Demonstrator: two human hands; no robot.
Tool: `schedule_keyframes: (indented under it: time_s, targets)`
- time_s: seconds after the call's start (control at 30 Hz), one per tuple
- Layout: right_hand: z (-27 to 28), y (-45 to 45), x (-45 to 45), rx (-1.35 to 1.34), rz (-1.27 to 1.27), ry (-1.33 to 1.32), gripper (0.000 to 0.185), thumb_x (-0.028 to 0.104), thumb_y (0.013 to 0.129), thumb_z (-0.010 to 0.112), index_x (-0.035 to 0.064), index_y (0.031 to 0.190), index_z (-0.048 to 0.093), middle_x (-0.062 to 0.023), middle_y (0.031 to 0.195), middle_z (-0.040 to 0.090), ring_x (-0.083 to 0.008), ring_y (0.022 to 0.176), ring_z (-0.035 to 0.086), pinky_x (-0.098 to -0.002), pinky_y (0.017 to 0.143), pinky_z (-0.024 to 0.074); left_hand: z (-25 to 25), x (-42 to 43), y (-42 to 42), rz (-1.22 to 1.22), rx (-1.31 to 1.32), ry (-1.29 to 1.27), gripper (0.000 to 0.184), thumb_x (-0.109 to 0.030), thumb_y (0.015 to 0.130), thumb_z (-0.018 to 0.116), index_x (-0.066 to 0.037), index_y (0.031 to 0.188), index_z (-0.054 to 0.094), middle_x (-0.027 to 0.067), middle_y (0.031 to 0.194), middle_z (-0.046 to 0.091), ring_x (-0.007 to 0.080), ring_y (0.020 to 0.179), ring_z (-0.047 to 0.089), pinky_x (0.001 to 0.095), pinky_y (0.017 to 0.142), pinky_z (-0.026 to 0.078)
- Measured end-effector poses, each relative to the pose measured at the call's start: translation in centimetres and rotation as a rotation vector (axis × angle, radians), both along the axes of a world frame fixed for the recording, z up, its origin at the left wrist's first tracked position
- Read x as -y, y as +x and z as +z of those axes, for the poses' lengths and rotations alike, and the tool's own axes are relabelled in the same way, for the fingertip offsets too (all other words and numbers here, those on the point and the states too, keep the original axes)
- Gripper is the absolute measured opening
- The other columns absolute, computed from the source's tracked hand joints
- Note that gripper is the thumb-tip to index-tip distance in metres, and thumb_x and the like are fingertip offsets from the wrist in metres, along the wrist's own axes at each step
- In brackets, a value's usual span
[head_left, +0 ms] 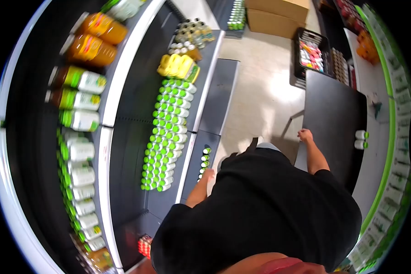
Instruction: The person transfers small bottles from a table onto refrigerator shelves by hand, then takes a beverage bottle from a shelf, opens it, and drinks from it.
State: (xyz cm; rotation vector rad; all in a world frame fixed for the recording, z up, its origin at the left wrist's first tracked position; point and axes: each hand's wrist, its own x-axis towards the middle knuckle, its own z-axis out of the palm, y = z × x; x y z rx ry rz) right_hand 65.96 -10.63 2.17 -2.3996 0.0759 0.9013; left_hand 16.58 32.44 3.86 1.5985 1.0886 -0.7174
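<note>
Beside the lower shelf, my left hand (208, 174) hangs next to a short row of green-capped bottles (205, 158). It is small and blurred, so its fingers cannot be made out. My right hand (305, 135) is over the left edge of a dark table (335, 107), its fingers curled in with nothing visible in them. Many white bottles with green caps (169, 132) stand in rows on the middle shelf at the left, next to yellow-capped jugs (180, 67). Two green-capped bottles (361, 139) are at the table's right side.
An upper left shelf holds orange-brown bottles (93, 49) and white bottles (81, 176). Ahead are a cardboard box (276, 18) and a black crate (301, 71) of colourful packets. A green-edged shelf (390, 150) curves along the right. Pale floor (255, 86) runs between shelf and table.
</note>
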Motion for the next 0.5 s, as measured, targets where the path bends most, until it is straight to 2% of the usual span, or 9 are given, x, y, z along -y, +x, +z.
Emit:
schedule_keyframes:
  time_s: [0.03,0.07,0.1,0.13,0.2,0.27,0.3,0.37,0.5]
  targets:
    - [3.7,-1.0,-1.1,0.064,0.037,-0.09,0.024,0.024,0.079,0.056,0.0091,0.092,0.069,-0.0075,0.081,0.07,-0.0218,0.074,0.067,-0.0346,0.069,0.0521,-1.7,-2.0,1.9,0.214,0.078,-0.092,0.014,-0.018,0.086,0.053,-0.006,0.085,0.06,0.0057,0.073,0.058,0.0189,0.064,0.056,0.0337,0.053,0.046]
    - [5.1,-1.4,-2.0,0.1,0.002,-0.159,0.024,0.025,0.078,0.056,0.01,0.092,0.069,-0.0082,0.083,0.07,-0.0243,0.078,0.067,-0.0361,0.073,0.0515,-3.2,-3.8,3.7,0.427,0.158,-0.184,0.02,-0.024,0.085,0.054,-0.006,0.086,0.062,0.0061,0.072,0.059,0.0194,0.061,0.056,0.0346,0.054,0.047]
    - [5.7,-1.8,-2.8,0.13,-0.033,-0.226,0.024,0.025,0.078,0.056,0.011,0.092,0.069,-0.0088,0.086,0.071,-0.0269,0.083,0.066,-0.0377,0.077,0.0509,-3.2,-5.1,6.7,0.104,0.19,0.134,0.025,-0.025,0.087,0.053,-0.006,0.101,0.062,0.0067,0.08,0.064,0.0183,0.066,0.059,0.0334,0.057,0.048]
    - [6.3,-2.3,-3.4,0.145,-0.108,-0.219,0.024,0.025,0.078,0.056,0.0118,0.091,0.07,-0.0092,0.087,0.07,-0.0281,0.085,0.066,-0.0384,0.078,0.0509,-4.4,-7.0,9.5,-0.013,0.206,0.191,0.028,-0.02,0.087,0.052,-0.006,0.11,0.06,0.0075,0.087,0.066,0.0178,0.071,0.062,0.0325,0.059,0.048]
    - [6.7,-3.6,-4.5,0.17,-0.272,-0.213,0.023,0.025,0.078,0.055,0.0134,0.091,0.07,-0.0101,0.09,0.069,-0.0305,0.089,0.064,-0.04,0.08,0.0509,-1.4,-6.6,16.5,0.195,0.375,0.06,0.027,-0.016,0.084,0.055,-0.005,0.109,0.061,0.0085,0.087,0.066,0.018,0.072,0.063,0.0317,0.063,0.049]
    - [5.7,-5.1,-5.6,0.331,-0.235,-0.33,0.022,0.026,0.078,0.056,0.0145,0.09,0.07,-0.0106,0.092,0.069,-0.0313,0.092,0.063,-0.0401,0.082,0.0507,2.4,-6.1,23.2,0.029,0.347,-0.002,0.03,-0.015,0.082,0.057,-0.003,0.11,0.06,0.0097,0.088,0.066,0.0189,0.075,0.064,0.0322,0.067,0.05]
    - [6.3,-5.9,-6.5,0.41,-0.211,-0.398,0.022,0.026,0.078,0.056,0.015,0.09,0.07,-0.0109,0.093,0.068,-0.0317,0.093,0.063,-0.0402,0.083,0.0505,2.2,-6.1,25.3,-0.062,0.339,-0.026,0.031,-0.016,0.082,0.057,-0.004,0.111,0.06,0.01,0.088,0.066,0.0187,0.075,0.064,0.0316,0.067,0.05]
    - [6.5,-6.7,-7.1,0.256,-0.218,-0.321,0.02,0.027,0.076,0.059,0.0164,0.089,0.07,-0.0114,0.093,0.068,-0.031,0.095,0.062,-0.0394,0.085,0.0504,1.3,-5.7,29.7,-0.24,0.345,-0.081,0.032,-0.017,0.082,0.058,-0.005,0.112,0.06,0.0106,0.089,0.067,0.0183,0.076,0.064,0.0304,0.068,0.05]
    - [1.0,-9.1,-8.2,0.022,-0.293,-0.174,0.02,0.028,0.074,0.062,0.0165,0.088,0.07,-0.0101,0.091,0.069,-0.0267,0.087,0.065,-0.0375,0.08,0.052,-2.1,-6.9,36.2,-0.63,0.299,-0.05,0.033,-0.019,0.079,0.059,-0.008,0.11,0.062,0.0112,0.089,0.067,0.018,0.075,0.063,0.0305,0.07,0.051]
